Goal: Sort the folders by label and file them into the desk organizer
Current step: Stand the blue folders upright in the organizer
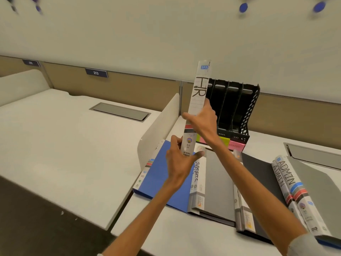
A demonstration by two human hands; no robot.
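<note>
Desk (166,228) is being crowded by ADMIN folders (287,176); the HR binder (198,93) is being clamped upright in left hand (181,161) and right hand (204,121) grips.

The white-spined ring binder marked HR (198,100) shows its spine alone, covers hidden behind it; the left hand (180,159) covers part of the print at its foot. The binder hides the left end of the black mesh desk organizer (238,108). The right forearm (217,144) masks part of the pink and yellow-green paper labels (237,145) on the organizer's front; their writing is illegible. The blue round objects (243,7) at the top edge are blurred.
</note>
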